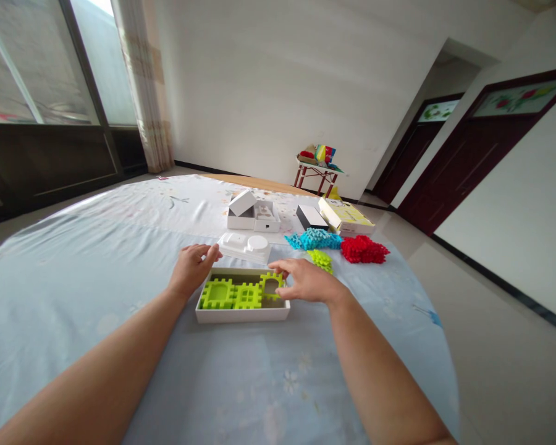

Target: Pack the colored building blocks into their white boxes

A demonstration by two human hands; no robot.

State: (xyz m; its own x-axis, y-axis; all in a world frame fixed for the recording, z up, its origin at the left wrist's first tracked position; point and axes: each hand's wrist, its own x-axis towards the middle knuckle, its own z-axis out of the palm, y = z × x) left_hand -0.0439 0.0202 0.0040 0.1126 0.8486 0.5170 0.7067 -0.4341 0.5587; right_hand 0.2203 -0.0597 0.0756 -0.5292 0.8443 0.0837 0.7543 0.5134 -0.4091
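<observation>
Box (242, 316), white, shallow, open-topped: lies between the two hands, its near wall closer to the wearer than either.

Three toothed green pieces inside, in a row. Left piece (219, 292), with an arch shape, nearest the left hand (191, 270); middle piece (248, 296), with a four-pane window, between the hands; right piece (264, 288), with an arched opening, right at the fingertips of the right hand (309, 280) and sitting a little higher than its neighbours.

Left hand beside the box's far left corner, fingers loosely bent, nothing seen in its grasp. Right hand reaches over the box's right end, thumb and fingers parted around the right piece's edge; cannot tell whether it grips or merely touches.

Beyond the box, ahead of the hands and between them: white tray (241, 248) with a raised round part. Just past the right hand: small green stack (322, 261); farther out, blue pile (315, 238) and red pile (364, 250).
</observation>
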